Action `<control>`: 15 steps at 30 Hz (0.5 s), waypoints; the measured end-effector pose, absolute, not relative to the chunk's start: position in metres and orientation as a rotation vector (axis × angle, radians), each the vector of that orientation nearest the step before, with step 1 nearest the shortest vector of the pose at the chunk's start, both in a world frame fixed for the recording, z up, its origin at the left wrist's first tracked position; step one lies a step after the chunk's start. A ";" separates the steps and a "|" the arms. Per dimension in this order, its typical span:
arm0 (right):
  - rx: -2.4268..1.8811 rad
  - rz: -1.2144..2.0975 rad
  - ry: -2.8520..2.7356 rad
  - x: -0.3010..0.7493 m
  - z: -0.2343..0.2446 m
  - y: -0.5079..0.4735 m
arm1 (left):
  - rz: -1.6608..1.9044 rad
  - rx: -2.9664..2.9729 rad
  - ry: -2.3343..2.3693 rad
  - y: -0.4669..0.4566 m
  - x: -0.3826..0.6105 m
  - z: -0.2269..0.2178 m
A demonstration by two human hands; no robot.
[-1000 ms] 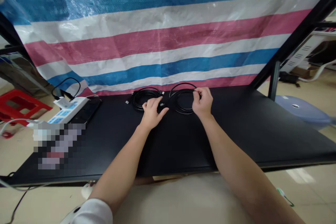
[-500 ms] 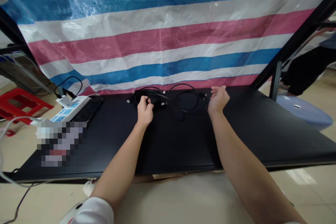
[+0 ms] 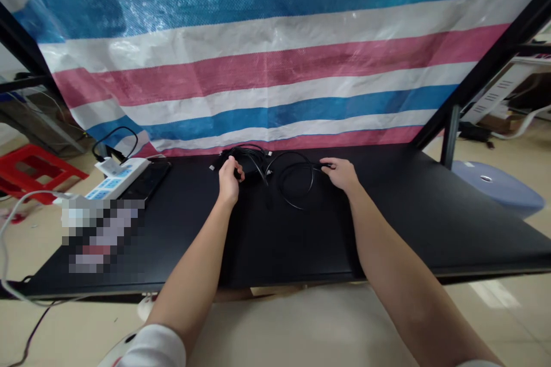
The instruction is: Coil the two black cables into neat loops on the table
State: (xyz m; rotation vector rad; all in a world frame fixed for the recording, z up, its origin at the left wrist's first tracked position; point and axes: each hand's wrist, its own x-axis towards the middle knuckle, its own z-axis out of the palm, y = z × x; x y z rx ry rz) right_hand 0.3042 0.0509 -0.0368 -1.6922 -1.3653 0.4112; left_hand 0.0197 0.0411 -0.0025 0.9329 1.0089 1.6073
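Observation:
A coiled black cable lies toward the back of the black table, its loops spread between my two hands. My right hand pinches one end of it between thumb and fingers. On the other side, my left hand is closed around a dark piece of cable, mostly hidden by the fingers. Just behind that hand sits a bundle of black cables, with several small pale connector ends showing around it.
To the left are a white power strip with plugs in it and a dark phone. A striped plastic sheet hangs behind the black table. A red stool and a bluish stool stand on the floor beyond either side.
My right hand has moved left and taken hold of the cable's end. My left hand has shifted slightly left, and the loops have moved nearer. The person at the right is out of view.

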 end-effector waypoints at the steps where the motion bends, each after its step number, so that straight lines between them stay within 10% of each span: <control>1: -1.682 0.404 -1.444 0.304 -0.037 0.051 | 1.608 0.944 1.010 0.041 0.020 -0.003; 15: -1.836 0.347 -1.200 0.316 -0.044 0.053 | 1.818 0.859 0.912 0.042 0.008 0.007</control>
